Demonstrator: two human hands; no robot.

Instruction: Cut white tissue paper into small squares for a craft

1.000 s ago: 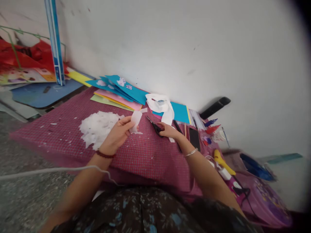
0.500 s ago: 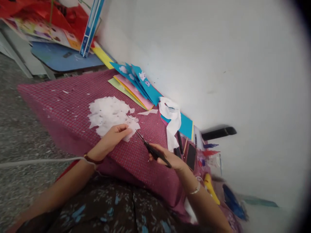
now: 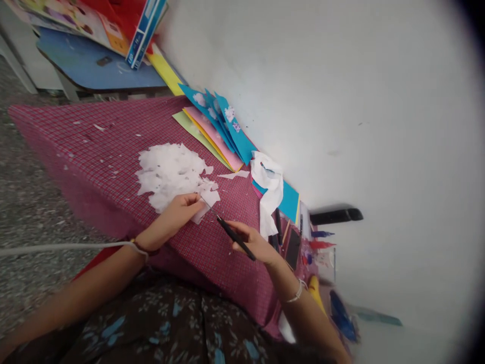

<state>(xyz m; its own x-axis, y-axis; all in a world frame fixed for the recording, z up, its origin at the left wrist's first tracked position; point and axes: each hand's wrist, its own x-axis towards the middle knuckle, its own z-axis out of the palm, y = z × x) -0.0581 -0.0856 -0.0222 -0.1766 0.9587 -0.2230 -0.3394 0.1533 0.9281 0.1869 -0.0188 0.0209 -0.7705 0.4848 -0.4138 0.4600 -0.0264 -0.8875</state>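
Between the thumb and fingers of my left hand [image 3: 184, 210] is pinched a small white paper piece [image 3: 200, 215], just at the near edge of a pile of cut white pieces [image 3: 170, 169]. My right hand [image 3: 252, 241] is closed around the black handles of a pair of scissors [image 3: 233, 233]. Their blades point up and left and reach the paper beside my left fingertips. Whether the blades are parted is hard to make out. A loose white strip [image 3: 235, 175] lies to the right of the pile.
A checked red cloth [image 3: 106, 131] covers the table, with small scraps scattered on it. Coloured cards [image 3: 212, 134] lean at the wall. A crumpled white strip [image 3: 269, 187], a dark phone [image 3: 292, 247] and pens lie right. A blue table [image 3: 83, 60] stands far left.
My right hand and the scissors have moved left, bringing the blades onto the paper by my left fingers. My left hand keeps its pinch. The view has shifted slightly.
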